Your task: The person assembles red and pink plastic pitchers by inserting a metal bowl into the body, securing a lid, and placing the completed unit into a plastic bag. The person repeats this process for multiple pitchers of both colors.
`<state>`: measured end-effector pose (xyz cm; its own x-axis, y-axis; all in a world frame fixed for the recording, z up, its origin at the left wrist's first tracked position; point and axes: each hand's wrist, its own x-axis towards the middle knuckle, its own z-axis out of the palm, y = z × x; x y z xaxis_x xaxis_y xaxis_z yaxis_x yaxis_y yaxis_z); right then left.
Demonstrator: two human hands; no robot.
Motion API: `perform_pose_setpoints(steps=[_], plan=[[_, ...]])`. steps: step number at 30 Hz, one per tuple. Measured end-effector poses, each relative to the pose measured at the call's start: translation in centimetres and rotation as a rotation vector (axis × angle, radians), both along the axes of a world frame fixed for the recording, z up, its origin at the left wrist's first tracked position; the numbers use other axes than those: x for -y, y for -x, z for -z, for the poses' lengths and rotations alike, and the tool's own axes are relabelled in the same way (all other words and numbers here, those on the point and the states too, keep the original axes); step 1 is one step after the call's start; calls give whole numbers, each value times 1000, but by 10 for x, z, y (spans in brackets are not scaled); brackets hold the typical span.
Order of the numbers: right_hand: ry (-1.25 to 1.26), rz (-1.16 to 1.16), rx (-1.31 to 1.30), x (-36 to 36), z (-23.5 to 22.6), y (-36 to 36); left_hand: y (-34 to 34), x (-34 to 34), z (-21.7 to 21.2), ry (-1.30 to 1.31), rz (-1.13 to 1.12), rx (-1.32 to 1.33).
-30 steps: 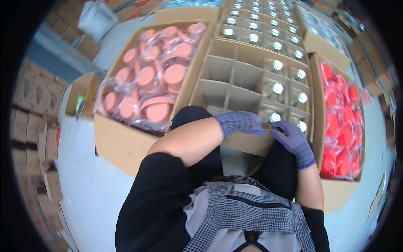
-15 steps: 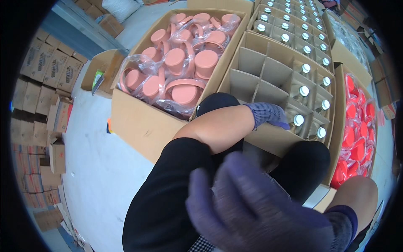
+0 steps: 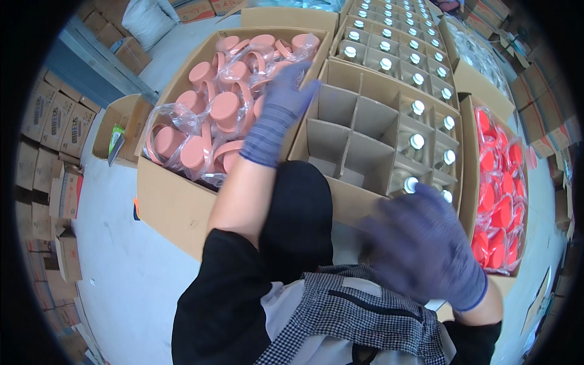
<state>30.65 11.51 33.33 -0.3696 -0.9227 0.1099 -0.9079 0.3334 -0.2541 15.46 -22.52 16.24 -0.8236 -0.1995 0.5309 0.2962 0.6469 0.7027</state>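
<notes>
Pink parts [image 3: 225, 111], left hand [image 3: 285, 96] over them

Parts sit in left box [image 3: 173, 198], partly wrapped. Left thumb [image 3: 310, 91] apart from fingers [image 3: 293, 74]; grip can't tell. Right hand [image 3: 426, 243] blurred near bottles [image 3: 416, 142] in divided box [image 3: 340, 187]; can't tell finger state.

1. The person's left hand [image 3: 287, 94] has left the divided carton's [image 3: 350, 196] near edge and now reaches over the pink handled pieces [image 3: 225, 109].
2. The right hand [image 3: 426, 243], previously close before the camera, is back beside the nearest bottles [image 3: 410, 184], blurred.
</notes>
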Motion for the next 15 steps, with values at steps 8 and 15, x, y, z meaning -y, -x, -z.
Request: perform_pose_setpoints(steps=[8, 15], plan=[[-96, 535, 3, -83, 158, 19, 58, 137, 63, 625, -340, 578], [-60, 505, 50, -89, 168, 20, 35, 138, 30, 494, -248, 661]])
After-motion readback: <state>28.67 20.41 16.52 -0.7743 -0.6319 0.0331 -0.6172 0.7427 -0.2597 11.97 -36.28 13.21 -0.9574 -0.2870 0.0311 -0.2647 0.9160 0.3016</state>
